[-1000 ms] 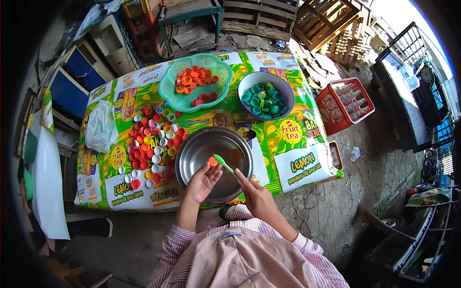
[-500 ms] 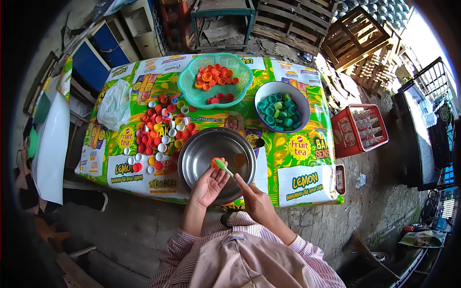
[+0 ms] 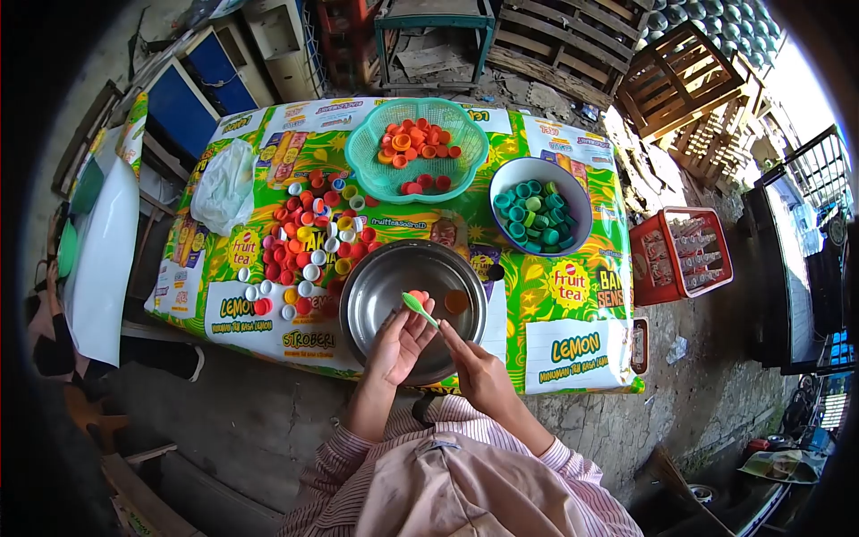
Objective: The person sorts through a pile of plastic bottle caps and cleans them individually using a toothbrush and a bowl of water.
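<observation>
Over the steel bowl (image 3: 358, 291), my left hand (image 3: 395, 345) is palm up with a red-orange bottle cap (image 3: 421, 296) at its fingertips. My right hand (image 3: 480, 365) grips a slim light-green tool with an oval head (image 3: 414, 304), index finger stretched along its handle. The oval head overlaps the cap in this view and hides part of it. Inside the bowl lies an orange disc-like cap (image 3: 456, 302), to the right of my fingers. Mixed red, white and yellow caps (image 3: 309, 237) are scattered on the table just left of the bowl.
A turquoise basket (image 3: 369, 170) holding red and orange caps stands behind the bowl. To its right sits a white basin (image 3: 577, 210) of green caps. A plastic bag (image 3: 224, 188) lies at the table's left. Beyond the right edge, a red crate (image 3: 637, 255) is on the floor.
The whole view has shifted slightly, moving the table's things to the right. The tool's head now covers more of the cap, and my left fingers have moved a little.
</observation>
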`<move>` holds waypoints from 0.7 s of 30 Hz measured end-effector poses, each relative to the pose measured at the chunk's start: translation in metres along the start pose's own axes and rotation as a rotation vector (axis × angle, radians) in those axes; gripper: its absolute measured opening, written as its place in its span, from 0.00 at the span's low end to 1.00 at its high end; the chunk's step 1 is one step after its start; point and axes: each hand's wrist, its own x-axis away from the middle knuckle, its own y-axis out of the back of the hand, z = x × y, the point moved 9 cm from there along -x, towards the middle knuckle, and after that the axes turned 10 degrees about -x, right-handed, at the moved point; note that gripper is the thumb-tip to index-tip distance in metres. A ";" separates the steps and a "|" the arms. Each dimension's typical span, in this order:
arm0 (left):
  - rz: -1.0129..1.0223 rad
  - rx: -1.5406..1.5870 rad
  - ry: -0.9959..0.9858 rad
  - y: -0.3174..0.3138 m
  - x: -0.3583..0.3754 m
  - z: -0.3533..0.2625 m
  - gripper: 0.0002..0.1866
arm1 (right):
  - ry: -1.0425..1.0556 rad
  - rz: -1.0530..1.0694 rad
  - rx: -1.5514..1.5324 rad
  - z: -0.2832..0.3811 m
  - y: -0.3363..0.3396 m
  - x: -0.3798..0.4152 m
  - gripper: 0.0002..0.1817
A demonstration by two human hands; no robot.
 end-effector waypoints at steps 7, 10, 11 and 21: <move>-0.194 -1.001 -0.663 -0.022 0.021 -0.056 0.19 | -0.026 -0.034 -0.082 0.001 0.022 -0.001 0.31; -0.261 -1.254 -0.829 -0.036 0.030 -0.069 0.29 | -0.032 0.021 -0.022 0.000 0.015 0.001 0.31; -0.274 -1.521 -0.922 -0.050 0.035 -0.072 0.40 | -0.032 -0.010 0.000 -0.003 0.016 0.002 0.31; -0.245 -1.555 -0.641 -0.024 0.022 -0.072 0.58 | -0.014 0.104 0.229 -0.007 0.012 0.001 0.34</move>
